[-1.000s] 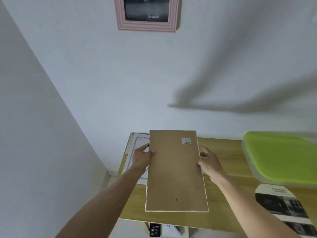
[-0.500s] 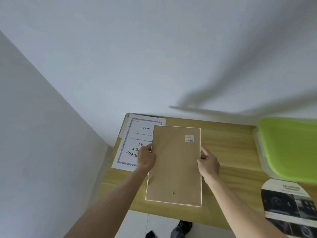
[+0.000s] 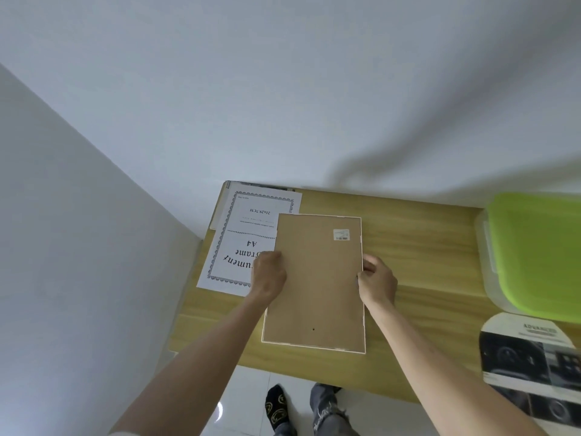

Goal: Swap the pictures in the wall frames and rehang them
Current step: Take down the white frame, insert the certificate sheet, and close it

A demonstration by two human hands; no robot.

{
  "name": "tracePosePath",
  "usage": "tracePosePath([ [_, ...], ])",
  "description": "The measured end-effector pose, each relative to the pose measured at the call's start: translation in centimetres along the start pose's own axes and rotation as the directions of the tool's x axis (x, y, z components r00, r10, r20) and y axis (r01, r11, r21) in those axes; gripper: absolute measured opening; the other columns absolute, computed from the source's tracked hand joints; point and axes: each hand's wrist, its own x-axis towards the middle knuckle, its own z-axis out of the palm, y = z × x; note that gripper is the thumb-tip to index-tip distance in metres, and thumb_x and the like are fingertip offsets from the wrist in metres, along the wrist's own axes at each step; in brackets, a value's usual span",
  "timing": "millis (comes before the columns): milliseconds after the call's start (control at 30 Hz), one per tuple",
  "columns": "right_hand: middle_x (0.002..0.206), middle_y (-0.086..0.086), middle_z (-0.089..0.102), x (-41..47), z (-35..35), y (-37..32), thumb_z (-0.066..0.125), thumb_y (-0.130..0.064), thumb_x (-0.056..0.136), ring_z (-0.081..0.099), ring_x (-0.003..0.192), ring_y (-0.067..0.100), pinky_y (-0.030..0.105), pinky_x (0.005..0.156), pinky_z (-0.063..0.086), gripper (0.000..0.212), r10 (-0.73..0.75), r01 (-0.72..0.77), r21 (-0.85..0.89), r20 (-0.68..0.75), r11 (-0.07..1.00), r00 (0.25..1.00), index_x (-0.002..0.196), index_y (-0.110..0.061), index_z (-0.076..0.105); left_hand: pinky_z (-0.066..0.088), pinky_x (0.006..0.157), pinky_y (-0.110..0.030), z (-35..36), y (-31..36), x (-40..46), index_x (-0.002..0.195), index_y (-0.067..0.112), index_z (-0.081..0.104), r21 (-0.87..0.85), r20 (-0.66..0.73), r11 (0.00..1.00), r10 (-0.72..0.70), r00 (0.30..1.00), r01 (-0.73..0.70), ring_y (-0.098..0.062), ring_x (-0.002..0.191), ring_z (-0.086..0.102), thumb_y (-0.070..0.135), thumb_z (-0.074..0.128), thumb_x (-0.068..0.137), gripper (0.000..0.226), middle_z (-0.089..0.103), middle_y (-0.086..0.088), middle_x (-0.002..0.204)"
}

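A picture frame [image 3: 316,284] lies face down on the wooden table [image 3: 424,278], showing its brown backing board, a thin white rim and a small barcode sticker. My left hand [image 3: 268,273] grips its left edge and my right hand [image 3: 375,281] grips its right edge. To the left, partly under the frame, lies a white insert sheet [image 3: 245,243] printed "Document Frame A4". A car picture sheet [image 3: 531,363] lies at the table's right front.
A clear bin with a lime green lid [image 3: 537,253] stands at the right of the table. White walls meet in a corner at the left. Below the table's front edge are white floor tiles and my feet [image 3: 276,410].
My view tilted down, so the pink wall frame left the picture. Both hands lowered the frame until it lies flat on the table, partly over the insert sheet.
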Motion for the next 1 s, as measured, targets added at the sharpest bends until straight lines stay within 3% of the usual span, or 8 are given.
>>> tracePosePath([
  [67, 0.101, -0.001, 0.073, -0.5, -0.1, 0.6, 0.046, 0.002, 0.087, 0.068, 0.089, 0.022, 0.03, 0.07, 0.052, 0.045, -0.051, 0.051, -0.045, -0.003, 0.998, 0.999, 0.117, -0.024, 0.067, 0.041, 0.096, -0.033, 0.1, -0.3, -0.2, 0.119, 0.009, 0.06, 0.068, 0.027, 0.997, 0.028, 0.999, -0.03, -0.03, 0.126, 0.048, 0.001, 0.054, 0.085, 0.036, 0.05, -0.014, 0.137],
  [133, 0.108, 0.004, 0.066, -1.2, -0.2, 1.0, 0.053, -0.006, 0.091, 0.065, 0.098, 0.023, 0.031, 0.081, 0.05, 0.034, -0.126, 0.123, -0.165, -0.009, 0.979, 0.992, 0.119, -0.021, 0.065, 0.041, 0.102, -0.039, 0.1, -0.9, -0.6, 0.14, 0.013, 0.047, 0.164, 0.061, 0.984, 0.059, 0.996, -0.068, -0.027, 0.137, 0.037, 0.011, 0.058, 0.088, 0.053, 0.035, -0.009, 0.151],
  [233, 0.114, 0.008, 0.059, -2.6, -0.2, 1.6, 0.052, -0.014, 0.096, 0.062, 0.098, 0.024, 0.027, 0.074, 0.042, 0.025, -0.17, 0.162, -0.292, -0.001, 0.943, 0.985, 0.116, -0.018, 0.067, 0.045, 0.097, -0.041, 0.1, -1.9, -2.0, 0.147, 0.016, 0.034, 0.308, 0.107, 0.938, 0.13, 0.986, -0.157, -0.022, 0.141, 0.028, 0.024, 0.063, 0.088, 0.066, 0.024, -0.004, 0.156],
  [333, 0.115, 0.01, 0.06, -3.5, 0.3, 1.8, 0.049, -0.016, 0.098, 0.061, 0.101, 0.028, 0.03, 0.071, 0.044, 0.022, -0.161, 0.152, -0.378, 0.008, 0.913, 0.987, 0.103, -0.013, 0.07, 0.046, 0.098, -0.043, 0.4, -3.1, -3.4, 0.144, 0.01, 0.032, 0.421, 0.164, 0.882, 0.155, 0.974, -0.211, -0.025, 0.14, 0.027, 0.038, 0.071, 0.084, 0.077, 0.021, -0.006, 0.155],
  [500, 0.115, 0.013, 0.06, -4.6, 1.1, 1.7, 0.049, -0.017, 0.097, 0.06, 0.104, 0.032, 0.029, 0.069, 0.043, 0.03, -0.114, 0.106, -0.44, 0.008, 0.892, 0.993, 0.117, -0.005, 0.068, 0.045, 0.098, -0.04, 1.0, -4.2, -4.7, 0.142, 0.003, 0.03, 0.403, 0.189, 0.897, 0.114, 0.975, -0.183, -0.028, 0.13, 0.036, 0.05, 0.079, 0.073, 0.097, 0.03, -0.009, 0.143],
  [633, 0.109, 0.013, 0.067, -4.6, 1.3, 0.9, 0.052, -0.013, 0.091, 0.064, 0.095, 0.034, 0.031, 0.066, 0.05, 0.026, -0.034, 0.022, -0.358, -0.026, 0.933, 0.999, 0.103, -0.007, 0.074, 0.047, 0.094, -0.039, 0.7, -4.0, -4.5, 0.14, 0.001, 0.035, 0.377, 0.18, 0.912, 0.097, 0.979, -0.16, -0.029, 0.123, 0.043, 0.053, 0.08, 0.071, 0.097, 0.033, -0.009, 0.136],
  [800, 0.096, 0.013, 0.072, -4.5, 0.6, -0.2, 0.062, -0.012, 0.089, 0.067, 0.093, 0.034, 0.038, 0.078, 0.056, 0.016, 0.075, -0.076, -0.144, -0.018, 0.987, 0.997, 0.098, -0.005, 0.074, 0.048, 0.093, -0.039, 0.4, -3.8, -4.3, 0.131, -0.001, 0.043, 0.367, 0.187, 0.916, 0.1, 0.977, -0.164, -0.029, 0.118, 0.047, 0.054, 0.079, 0.071, 0.09, 0.033, -0.01, 0.134],
  [1000, 0.082, -0.003, 0.06, -4.8, -0.4, 0.3, 0.066, -0.01, 0.088, 0.057, 0.072, 0.016, 0.025, 0.055, 0.043, 0.007, 0.109, -0.111, 0.105, 0.029, 0.988, 0.994, 0.093, -0.013, 0.062, 0.049, 0.093, -0.041, 0.0, -4.3, -4.5, 0.122, 0.008, 0.05, 0.21, 0.187, 0.971, 0.076, 0.979, -0.116, -0.028, 0.109, 0.051, 0.057, 0.075, 0.072, 0.074, 0.039, -0.006, 0.125],
])
